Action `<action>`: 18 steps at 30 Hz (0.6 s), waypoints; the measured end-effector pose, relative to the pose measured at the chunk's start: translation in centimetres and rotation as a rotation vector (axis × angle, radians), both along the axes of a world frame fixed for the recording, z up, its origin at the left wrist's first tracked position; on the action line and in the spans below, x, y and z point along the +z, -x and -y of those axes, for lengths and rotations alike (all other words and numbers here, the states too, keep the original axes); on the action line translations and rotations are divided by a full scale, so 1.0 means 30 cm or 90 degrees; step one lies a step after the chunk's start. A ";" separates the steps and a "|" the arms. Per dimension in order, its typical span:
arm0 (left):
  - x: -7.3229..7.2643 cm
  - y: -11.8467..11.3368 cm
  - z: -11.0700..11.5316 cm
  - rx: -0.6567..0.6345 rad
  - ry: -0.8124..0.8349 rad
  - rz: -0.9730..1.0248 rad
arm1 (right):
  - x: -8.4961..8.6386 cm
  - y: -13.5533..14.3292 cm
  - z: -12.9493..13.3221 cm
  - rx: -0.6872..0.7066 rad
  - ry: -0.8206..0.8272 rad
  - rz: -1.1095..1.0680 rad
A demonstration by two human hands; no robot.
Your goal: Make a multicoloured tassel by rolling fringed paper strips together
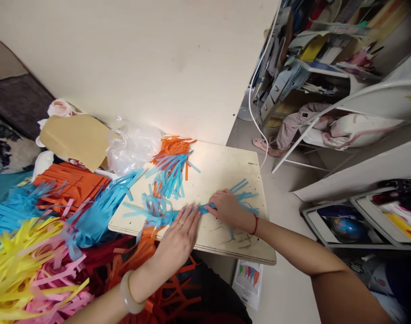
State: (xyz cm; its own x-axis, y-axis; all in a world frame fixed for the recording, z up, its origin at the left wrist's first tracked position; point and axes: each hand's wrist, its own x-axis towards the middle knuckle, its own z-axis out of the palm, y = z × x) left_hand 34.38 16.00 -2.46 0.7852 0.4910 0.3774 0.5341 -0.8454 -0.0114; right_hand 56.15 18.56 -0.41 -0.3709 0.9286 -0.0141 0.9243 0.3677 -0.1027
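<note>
At the far left, loose strips lie heaped: blue ones (15, 211), yellow ones (13, 265) and pink ones (65, 270), with an orange fringed bundle (70, 182) behind them. Above that bundle sits a plain brown paper piece (75, 139), and just right of it a crumpled clear plastic bag (134, 146).

On the pale wooden board (232, 164), an orange-and-blue tassel (173, 168) lies near the back edge. In front of it is the blue fringed tissue (203, 209), stretched across the board under both hands, its middle twisted narrow and its ends fanning out.

The left hand (179, 237), wearing a ring and a pale bangle (131, 292), lies flat on the tissue, fingers straight and together, not gripping it. The right hand (228, 208), with a red cord (255, 224) at its wrist, has bent fingers and its thumb on the twist; whether it pinches or only presses cannot be told.

Below the board, a packet (248, 281) shows a printed row of coloured tassels; its small print is too blurred to read. Farther right are a seated person's leg (288, 130), a folding chair (367, 99), a globe (349, 228) in a rack, and pale characters (356, 266) on something dark, illegible.
</note>
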 end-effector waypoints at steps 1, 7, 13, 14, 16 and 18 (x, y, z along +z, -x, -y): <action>-0.020 -0.007 0.009 0.003 -0.003 -0.013 | -0.003 0.001 0.000 0.000 -0.007 -0.003; -0.092 -0.007 0.009 0.039 0.027 -0.008 | -0.007 0.002 0.002 0.014 -0.033 -0.036; -0.090 -0.005 -0.002 0.035 0.040 0.003 | -0.013 -0.003 0.004 0.027 -0.047 -0.068; -0.087 -0.005 -0.003 0.032 0.040 -0.001 | -0.016 -0.004 0.004 0.029 -0.050 -0.073; -0.081 -0.004 -0.004 0.026 0.039 -0.010 | -0.023 -0.005 0.005 0.031 -0.054 -0.082; -0.074 -0.003 -0.005 0.025 0.041 -0.014 | -0.028 -0.007 0.006 0.030 -0.059 -0.089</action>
